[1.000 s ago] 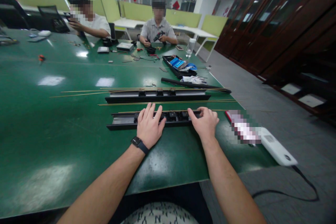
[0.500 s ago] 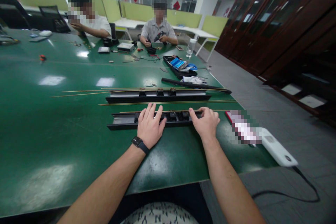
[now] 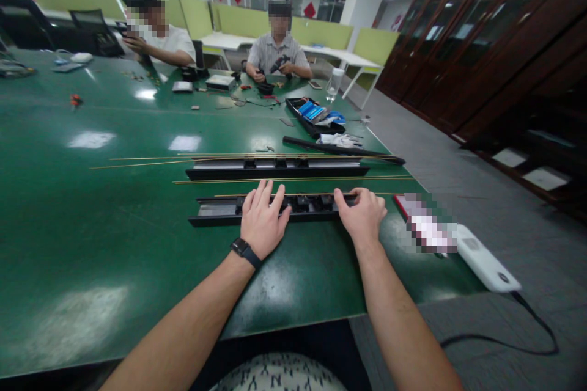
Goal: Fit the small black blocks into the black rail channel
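A black metal channel [image 3: 213,220] with a silvery inside lies across the table in front of me. Small black blocks [image 3: 302,203] sit in it in a row. My left hand [image 3: 265,217] rests over the middle of the channel, palm down, fingers stretched out and thumb apart. Along the channel's far edge runs a thin brass-coloured rod [image 3: 229,196]. My right hand [image 3: 363,211], at the channel's right end, has thumb and fingers closed around this rod; the fingertips are partly hidden. The rod sticks out to the right past that hand.
Beyond lies a second black channel [image 3: 275,174], with more thin rods [image 3: 220,181] around it. Farther back are a black bar [image 3: 334,148], white gloves [image 3: 339,140] and a black tray [image 3: 316,128]. A phone [image 3: 422,220] and white device [image 3: 486,259] lie right. Two people sit opposite.
The thin rod along the near channel has slid slightly to the right, together with my right hand. My left hand has stayed in place on the channel.
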A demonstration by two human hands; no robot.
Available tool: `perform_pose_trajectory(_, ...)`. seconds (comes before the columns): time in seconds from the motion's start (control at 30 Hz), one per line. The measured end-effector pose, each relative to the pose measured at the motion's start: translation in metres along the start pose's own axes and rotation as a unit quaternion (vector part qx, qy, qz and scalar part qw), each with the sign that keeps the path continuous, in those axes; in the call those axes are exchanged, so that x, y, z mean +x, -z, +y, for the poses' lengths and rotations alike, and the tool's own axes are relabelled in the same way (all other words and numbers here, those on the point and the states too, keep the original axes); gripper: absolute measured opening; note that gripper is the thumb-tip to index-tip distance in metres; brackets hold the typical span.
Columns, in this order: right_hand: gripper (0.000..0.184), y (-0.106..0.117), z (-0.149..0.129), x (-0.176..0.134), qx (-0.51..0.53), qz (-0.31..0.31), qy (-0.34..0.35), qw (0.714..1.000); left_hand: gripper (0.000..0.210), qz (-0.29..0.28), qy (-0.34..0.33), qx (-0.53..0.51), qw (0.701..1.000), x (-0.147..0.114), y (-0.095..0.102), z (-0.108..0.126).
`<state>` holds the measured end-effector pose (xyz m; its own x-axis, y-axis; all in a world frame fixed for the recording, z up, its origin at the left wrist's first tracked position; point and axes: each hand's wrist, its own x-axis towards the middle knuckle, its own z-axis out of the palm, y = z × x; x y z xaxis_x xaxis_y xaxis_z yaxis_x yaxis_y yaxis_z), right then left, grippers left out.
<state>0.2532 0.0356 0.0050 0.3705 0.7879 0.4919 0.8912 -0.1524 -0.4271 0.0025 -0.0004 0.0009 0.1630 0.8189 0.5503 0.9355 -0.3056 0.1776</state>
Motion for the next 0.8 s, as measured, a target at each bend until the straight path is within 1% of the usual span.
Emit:
perform_pose_trajectory(0.3,0.058,0.0039,-0.0041,-0.0012,0.009,-0.009,-0.011,1.000,0.053,0.000,-0.002,0.003,1.000,-0.0001,0.0014,0.0004)
perform_pose_trajectory(0.67,0.059,0.0040,-0.0014,-0.0007,0.018,-0.023,-0.005,1.000,0.054,-0.002,0.000,-0.005,1.000,-0.0001,0.0017,0.0002)
perform_pose_trajectory(0.8,0.062,0.0035,-0.0011,-0.0008,0.020,-0.018,-0.003,1.000,0.054,-0.004,0.001,-0.008,1.000,0.0000,0.0022,0.0005)
